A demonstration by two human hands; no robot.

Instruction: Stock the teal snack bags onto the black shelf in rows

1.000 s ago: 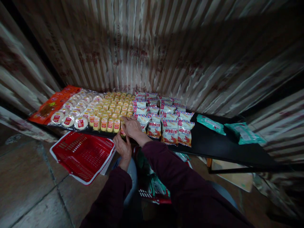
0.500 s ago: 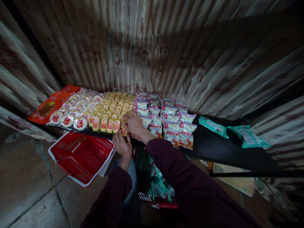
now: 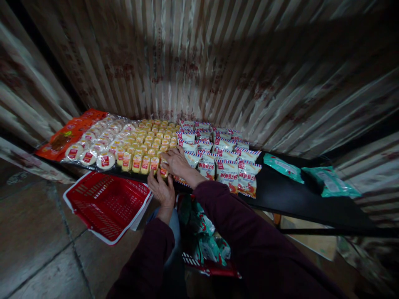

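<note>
Shelf (image 3: 280, 199), black, before striped sheeting (image 3: 187, 62), above tiled floor (image 3: 40, 232); at its front edge, left hand (image 3: 162, 191) and right hand (image 3: 178, 165) part-curl around a yellow pack (image 3: 163, 171); whether either grip holds it, I cannot tell.

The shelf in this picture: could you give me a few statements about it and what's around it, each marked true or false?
1. On the shelf, yellow snacks lie between round white snacks and printed bags. True.
2. The item nearest the shelf's right end is orange. False: it is a green pack.
3. The left grip and right grip are both at the yellow snacks. True.
4. The thing on the floor at left is a blue box. False: it is a red basket.
</note>
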